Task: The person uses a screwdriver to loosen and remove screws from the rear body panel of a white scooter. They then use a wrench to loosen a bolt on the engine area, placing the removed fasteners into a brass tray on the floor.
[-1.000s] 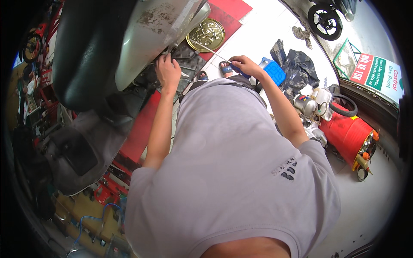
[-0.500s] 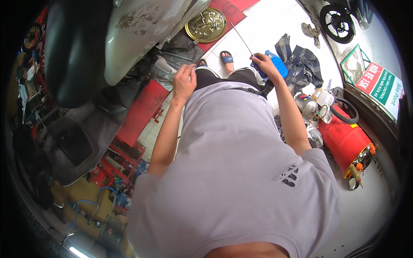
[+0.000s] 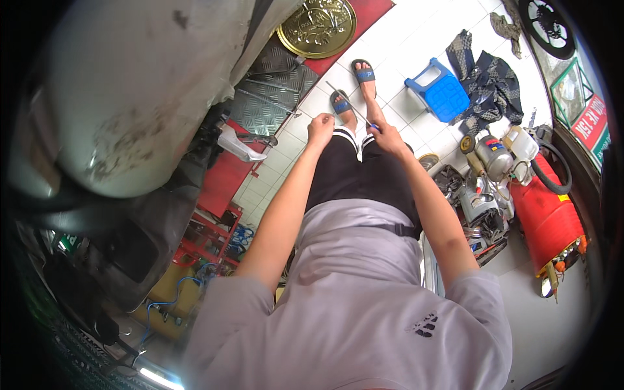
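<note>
In front of my thighs, my right hand is closed round the handle of a long, thin screwdriver. Its metal shaft points forward and to the left, away from me, above my sandals. My left hand is held a little to the left at about the same height, fingers curled together. Whatever may be in that hand is too small or hidden to make out. Close on the left is a large, dirty pale vehicle panel, and neither hand touches it.
A blue plastic stool stands on white tiles beside a dark patterned cloth. On the right are metal parts and a red bucket-like container. Left lie a metal tread plate and red stand; a round gold tray is ahead.
My right hand has come inward and lower with the screwdriver, nearer my left hand. My view has shifted, and the blue stool now shows apart from my right hand.
</note>
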A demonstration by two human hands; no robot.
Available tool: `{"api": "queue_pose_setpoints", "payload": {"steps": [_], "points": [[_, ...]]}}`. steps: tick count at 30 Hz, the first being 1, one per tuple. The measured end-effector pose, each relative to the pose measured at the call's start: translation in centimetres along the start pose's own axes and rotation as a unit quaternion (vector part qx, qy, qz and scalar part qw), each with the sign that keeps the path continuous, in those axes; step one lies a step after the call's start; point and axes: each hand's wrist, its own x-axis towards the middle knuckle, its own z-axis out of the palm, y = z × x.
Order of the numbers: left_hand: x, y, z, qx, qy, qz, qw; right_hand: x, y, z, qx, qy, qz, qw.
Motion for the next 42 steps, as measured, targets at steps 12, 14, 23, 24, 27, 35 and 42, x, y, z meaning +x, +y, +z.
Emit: {"api": "queue_pose_setpoints", "payload": {"steps": [12, 14, 23, 24, 27, 35, 42], "points": [[-6.6, -8.4, -3.3, 0.033, -0.035, -0.113, 0.992, 15.0, -2.8, 8.8, -0.008, -0.058, 0.019, 0.998], [-6.5, -8.7, -3.5, 0.023, -0.023, -0.119, 0.992, 15.2, -3.2, 8.3, -0.001, -0.080, 0.032, 0.996], [-1.1, -3.1, -3.4, 0.084, 0.076, 0.111, 0.987, 16.3, 0.3, 11.1, 0.132, -0.082, 0.044, 0.987], [0.7, -2.1, -3.5, 0.064, 0.104, 0.123, 0.985, 16.3, 0.6, 11.5, 0.140, -0.084, 0.059, 0.985], [6.9, 2.4, -4.2, 0.048, 0.246, 0.123, 0.960, 15.3, 1.0, 11.5, 0.153, -0.067, 0.050, 0.985], [18.4, 5.5, -5.0, 0.031, 0.440, 0.009, 0.898, 10.6, 3.8, 9.8, 0.224, -0.044, 0.066, 0.971], [21.2, 3.3, -5.3, 0.176, 0.423, -0.007, 0.889, 4.2, 8.8, 5.6, 0.306, -0.010, 0.104, 0.946]]}}
